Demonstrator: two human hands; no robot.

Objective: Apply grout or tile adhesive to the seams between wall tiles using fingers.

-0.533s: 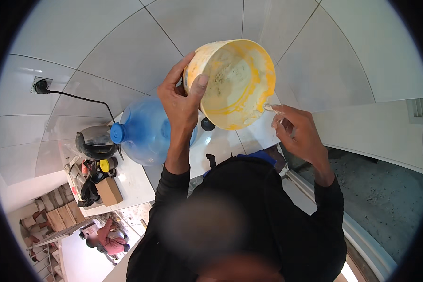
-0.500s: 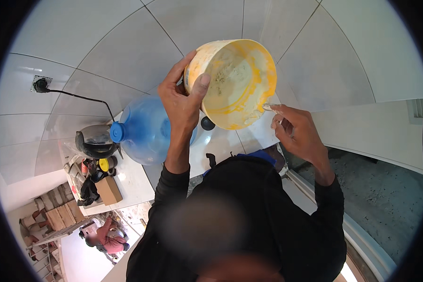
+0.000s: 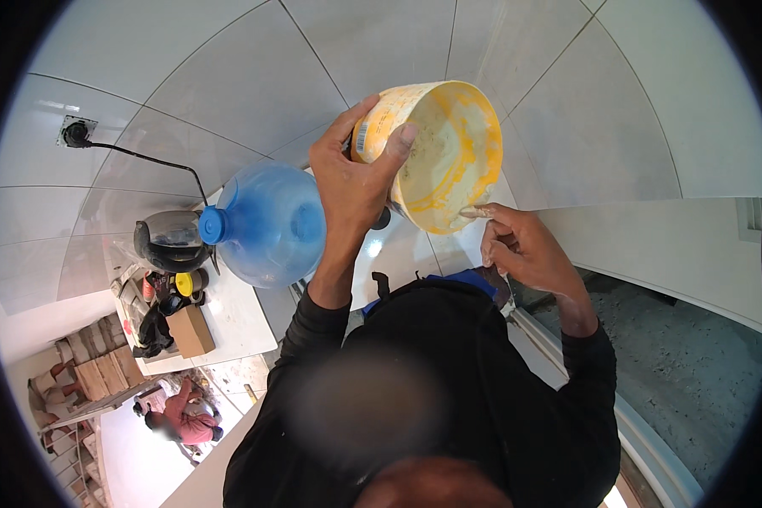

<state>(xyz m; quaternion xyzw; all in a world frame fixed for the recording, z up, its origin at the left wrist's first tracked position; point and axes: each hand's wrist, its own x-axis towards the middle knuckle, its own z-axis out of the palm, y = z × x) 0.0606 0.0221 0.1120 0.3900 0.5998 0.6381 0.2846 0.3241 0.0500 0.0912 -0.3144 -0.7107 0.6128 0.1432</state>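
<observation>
Left hand [image 3: 351, 182] clasps the tilted tub [image 3: 449, 157] above the counter [image 3: 239, 313], some fingers hidden behind it; right hand [image 3: 529, 250], half curled, meets the tub's rim; whether it holds anything cannot be told.

This looks like a building interior being finished or renovated, perhaps its kitchen corner: large, glossy pale tiles cover the wall [image 3: 229, 89] behind a white surface [image 3: 239, 328], and a wall socket [image 3: 90, 124] takes a black cord [image 3: 144, 155] that runs down toward a dark-handled kettle [image 3: 171, 240] beside a big blue water bottle [image 3: 262, 229]. Building work shows in the yellow tub [image 3: 457, 157] smeared inside with pale paste, the grey, grit-strewn floor [image 3: 652, 356] at the right, and the wooden boards [image 3: 103, 378] at the lower left, near a person in a reddish top [image 3: 190, 415].
</observation>
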